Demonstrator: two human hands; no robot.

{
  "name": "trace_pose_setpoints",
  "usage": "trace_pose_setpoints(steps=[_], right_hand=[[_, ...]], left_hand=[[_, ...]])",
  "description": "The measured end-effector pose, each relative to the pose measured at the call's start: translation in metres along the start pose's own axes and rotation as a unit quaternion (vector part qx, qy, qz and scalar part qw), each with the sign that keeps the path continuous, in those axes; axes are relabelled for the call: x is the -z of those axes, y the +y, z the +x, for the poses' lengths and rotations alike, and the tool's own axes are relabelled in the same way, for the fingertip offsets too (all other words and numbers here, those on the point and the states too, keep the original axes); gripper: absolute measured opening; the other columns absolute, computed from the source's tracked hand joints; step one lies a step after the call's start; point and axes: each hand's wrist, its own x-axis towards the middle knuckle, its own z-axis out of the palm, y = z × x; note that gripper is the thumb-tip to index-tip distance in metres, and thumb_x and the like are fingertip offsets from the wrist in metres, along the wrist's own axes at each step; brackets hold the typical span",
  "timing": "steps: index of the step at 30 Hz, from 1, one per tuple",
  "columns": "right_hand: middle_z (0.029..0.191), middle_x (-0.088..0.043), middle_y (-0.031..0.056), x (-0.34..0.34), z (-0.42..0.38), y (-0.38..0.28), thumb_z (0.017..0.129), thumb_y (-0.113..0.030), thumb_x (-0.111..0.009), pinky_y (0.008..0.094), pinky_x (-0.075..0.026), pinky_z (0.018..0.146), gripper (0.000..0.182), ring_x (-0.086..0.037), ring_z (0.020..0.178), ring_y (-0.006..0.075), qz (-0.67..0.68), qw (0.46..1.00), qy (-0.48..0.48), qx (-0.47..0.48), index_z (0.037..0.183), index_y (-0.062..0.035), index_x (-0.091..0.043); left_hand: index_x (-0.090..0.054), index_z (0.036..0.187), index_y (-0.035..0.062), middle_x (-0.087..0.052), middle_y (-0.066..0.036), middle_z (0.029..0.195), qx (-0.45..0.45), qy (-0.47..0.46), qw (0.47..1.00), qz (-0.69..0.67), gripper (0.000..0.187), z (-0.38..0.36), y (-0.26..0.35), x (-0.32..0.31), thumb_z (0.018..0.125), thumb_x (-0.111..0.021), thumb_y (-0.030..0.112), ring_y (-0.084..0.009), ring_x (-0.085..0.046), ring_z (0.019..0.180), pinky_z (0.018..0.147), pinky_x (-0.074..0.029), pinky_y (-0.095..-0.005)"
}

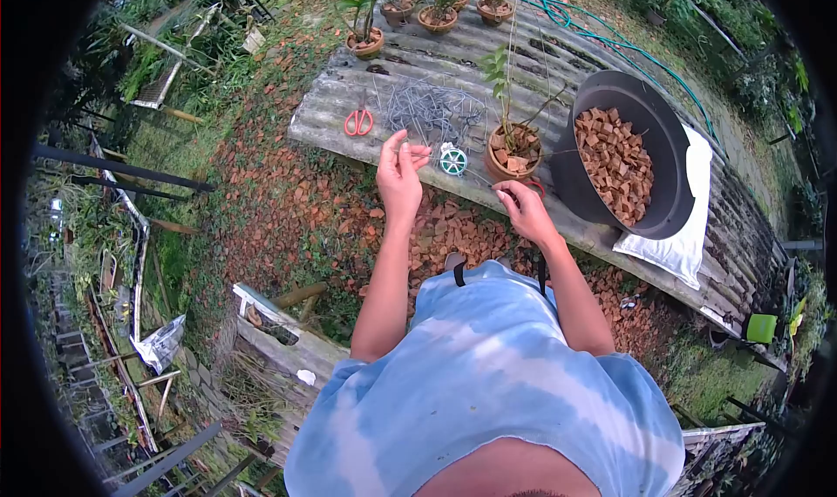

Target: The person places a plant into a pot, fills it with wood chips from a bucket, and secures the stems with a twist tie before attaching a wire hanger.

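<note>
Nearest the camera, I look down on a blue-and-white tie-dyed shirt (488,357), with both bare forearms reaching forward from it towards a grey corrugated bench (327,105). The left hand (401,170) is partly closed just off the near edge of the bench, its thumb and fingertips pinching a thin strand (479,179). The right hand (523,207) is further right, fingers curled, the same strand seeming to end in its pinch; the strand is too fine for me to follow all the way across.

Between the hands, a green-and-white spool (453,159) sits near the bench's edge. Just beyond the right hand stands a terracotta pot (506,173) of brown chunks, with a leafy plant (497,68) rising out of it. Behind the spool spreads a tangle of grey wires (427,106), and left of that lie red-handled scissors (358,122).

To the right, a large dark tub (567,183) holds more brown chunks (615,161), with a white sack (680,248) partly beneath it. Several smaller potted plants (366,45) cluster at the upper left of the bench, and a green hose (602,37) curves along its far side.
</note>
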Motion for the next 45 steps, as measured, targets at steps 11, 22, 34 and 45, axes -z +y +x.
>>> trace_pose_setpoints(steps=[11,22,34,45], right_hand=[[0.098,-0.071,0.0076,-0.004,-0.041,0.012,0.103,-0.013,-0.06,0.0324,-0.055,0.079,0.021,-0.068,0.086,0.014,0.122,0.978,0.0,-0.17,0.118,0.0008,-0.064],[0.115,-0.073,0.0146,0.009,-0.046,0.068,0.093,-0.015,-0.074,0.0342,-0.056,0.092,0.033,-0.071,0.103,0.0218,0.03,0.985,0.094,-0.143,0.123,-0.0007,-0.068],[0.107,-0.075,0.0178,0.023,-0.015,0.138,0.088,-0.007,-0.077,0.0349,-0.06,0.087,0.034,-0.075,0.096,0.0235,0.169,0.971,0.095,-0.14,0.117,0.0062,-0.065],[0.109,-0.074,0.0117,0.05,-0.015,0.159,0.095,-0.007,-0.07,0.0311,-0.057,0.087,0.022,-0.072,0.099,0.0178,0.178,0.979,-0.022,-0.097,0.115,0.0009,-0.069]], left_hand=[[-0.064,0.122,-0.0003,-0.072,-0.007,0.111,0.063,-0.14,0.987,-0.039,0.025,-0.015,-0.03,-0.016,0.108,-0.054,0.018,-0.012,-0.068,0.103,0.086,-0.054,-0.0258],[-0.075,0.111,0.0003,-0.076,-0.011,0.104,-0.121,-0.253,0.95,0.133,0.018,-0.026,-0.007,-0.089,0.098,-0.064,0.007,-0.0154,-0.072,0.095,0.082,-0.056,-0.0283],[-0.075,0.111,0.0005,-0.075,-0.014,0.106,-0.124,-0.232,0.947,0.183,0.019,-0.039,-0.015,-0.154,0.096,-0.064,0.005,-0.0226,-0.073,0.097,0.084,-0.056,-0.0325],[-0.073,0.111,-0.0019,-0.074,-0.016,0.108,-0.168,-0.161,0.95,0.21,0.02,-0.07,-0.018,-0.175,0.095,-0.061,-0.003,-0.0277,-0.073,0.1,0.086,-0.057,-0.0353]])
